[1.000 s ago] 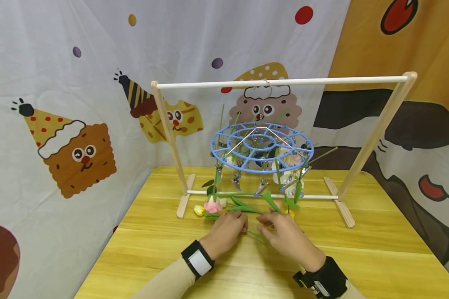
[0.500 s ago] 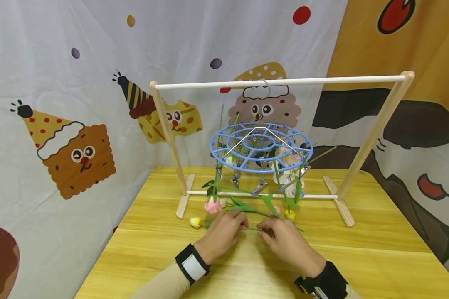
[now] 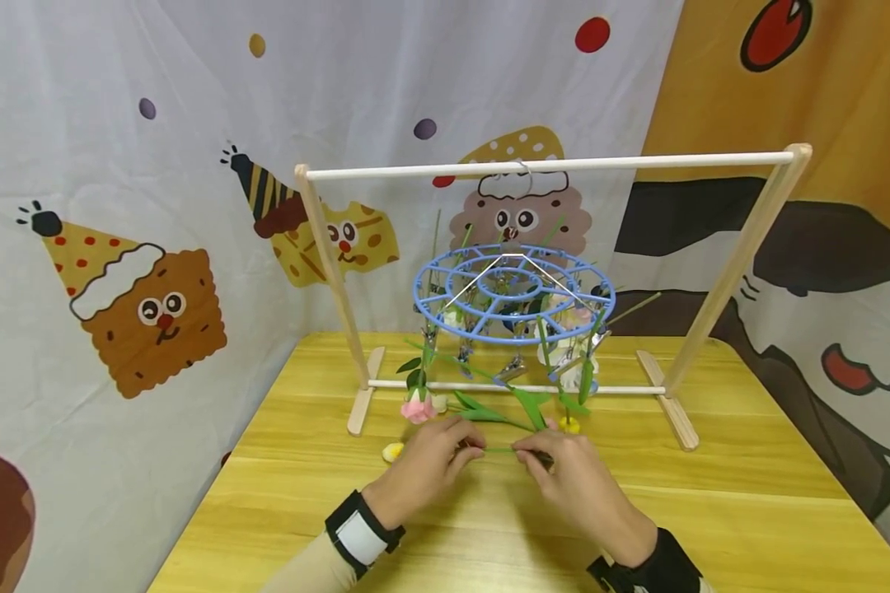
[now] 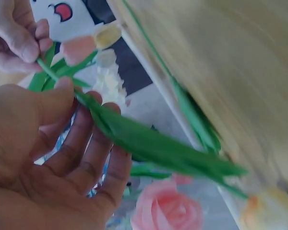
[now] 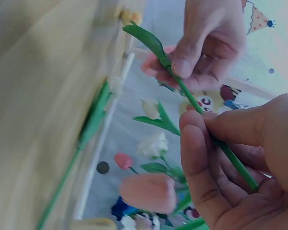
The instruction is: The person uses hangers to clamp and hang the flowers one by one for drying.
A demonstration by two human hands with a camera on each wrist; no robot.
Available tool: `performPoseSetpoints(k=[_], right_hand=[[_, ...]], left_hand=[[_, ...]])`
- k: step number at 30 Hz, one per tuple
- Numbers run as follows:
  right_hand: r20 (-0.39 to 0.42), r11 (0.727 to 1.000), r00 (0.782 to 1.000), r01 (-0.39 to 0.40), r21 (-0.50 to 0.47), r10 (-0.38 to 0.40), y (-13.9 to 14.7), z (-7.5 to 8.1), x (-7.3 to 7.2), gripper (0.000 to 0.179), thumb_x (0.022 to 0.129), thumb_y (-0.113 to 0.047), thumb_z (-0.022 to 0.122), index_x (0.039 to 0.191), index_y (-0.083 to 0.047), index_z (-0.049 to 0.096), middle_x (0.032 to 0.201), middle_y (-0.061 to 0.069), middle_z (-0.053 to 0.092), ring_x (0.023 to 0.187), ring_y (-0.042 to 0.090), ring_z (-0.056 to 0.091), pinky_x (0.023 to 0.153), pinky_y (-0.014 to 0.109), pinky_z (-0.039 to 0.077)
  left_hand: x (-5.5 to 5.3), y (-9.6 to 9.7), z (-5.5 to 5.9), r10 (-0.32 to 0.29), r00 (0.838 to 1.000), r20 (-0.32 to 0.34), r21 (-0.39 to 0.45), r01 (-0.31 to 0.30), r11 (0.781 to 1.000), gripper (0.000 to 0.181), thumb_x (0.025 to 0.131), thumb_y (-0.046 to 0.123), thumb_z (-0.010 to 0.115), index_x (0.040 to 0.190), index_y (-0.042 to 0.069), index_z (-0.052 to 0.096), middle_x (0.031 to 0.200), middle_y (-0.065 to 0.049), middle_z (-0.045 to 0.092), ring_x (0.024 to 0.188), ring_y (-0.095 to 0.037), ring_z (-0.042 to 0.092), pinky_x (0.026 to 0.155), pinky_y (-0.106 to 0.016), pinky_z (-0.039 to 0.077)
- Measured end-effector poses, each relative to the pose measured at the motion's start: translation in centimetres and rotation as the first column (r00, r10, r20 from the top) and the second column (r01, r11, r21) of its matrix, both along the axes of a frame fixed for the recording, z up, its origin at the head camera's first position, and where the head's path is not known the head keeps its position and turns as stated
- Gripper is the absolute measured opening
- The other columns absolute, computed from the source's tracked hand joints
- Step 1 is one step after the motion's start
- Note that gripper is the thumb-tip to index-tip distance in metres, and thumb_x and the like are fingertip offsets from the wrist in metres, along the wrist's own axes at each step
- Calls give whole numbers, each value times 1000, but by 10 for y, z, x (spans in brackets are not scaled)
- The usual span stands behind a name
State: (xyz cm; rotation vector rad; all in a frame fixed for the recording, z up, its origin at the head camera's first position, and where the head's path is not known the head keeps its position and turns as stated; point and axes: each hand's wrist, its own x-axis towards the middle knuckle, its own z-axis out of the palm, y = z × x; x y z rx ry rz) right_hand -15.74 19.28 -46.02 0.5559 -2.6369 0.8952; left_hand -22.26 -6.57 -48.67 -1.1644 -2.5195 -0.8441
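Both hands hold one artificial tulip with a yellow-and-white bloom (image 3: 392,451) by its green stem (image 3: 499,450). My left hand (image 3: 433,461) pinches the stem between thumb and forefinger just below the long leaf (image 4: 158,148), its other fingers loosely spread in the left wrist view. My right hand (image 3: 574,473) pinches the stem farther toward its cut end, which sticks out past the fingers in the right wrist view. Behind the hands, a second tulip with a pale bloom (image 3: 439,403) and green leaves (image 3: 482,409) lies on the table.
A blue round clip hanger (image 3: 478,333) hangs from a wooden rack's white top bar (image 3: 415,171). Flowers hang head down from its metal clips, among them a pink rose (image 3: 419,408) and a yellow flower (image 3: 569,426) low over the wooden table (image 3: 460,543).
The yellow-and-white tulip has come away from the other stems toward me. My right hand, earlier loose beside the stem, now pinches it. My left hand has shifted slightly left and nearer.
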Motion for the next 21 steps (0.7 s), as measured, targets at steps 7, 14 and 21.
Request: performPoseSetpoints(k=[7,14,21], right_hand=[[-151,1000,988,-21,-17,18,-1,16,2,22,95,6,91,110,-10,91,98,3,86,74,-3,70,58,16,52],[-262,996,962,-90,-19,82,-6,27,0,27,93,9,93,111,-11,90,97,1,86,71,-7,66,57,13,52],[-333,988,941,-106,-110,64,-11,38,-2,43,96,7,92,136,-7,80,102,3,88,80,5,81,62,12,58]], left_hand=[[-4,-22,8,-1,997,81,26,-1,1000,14,106,20,86,120,17,83,115,4,85,108,-11,80,98,-35,70],[-3,-31,8,21,996,87,60,-27,998,11,106,19,87,116,20,84,113,7,85,105,-8,78,93,-33,70],[0,-36,8,53,996,67,145,-63,987,11,106,16,86,117,17,83,110,5,82,97,-5,78,86,-26,70]])
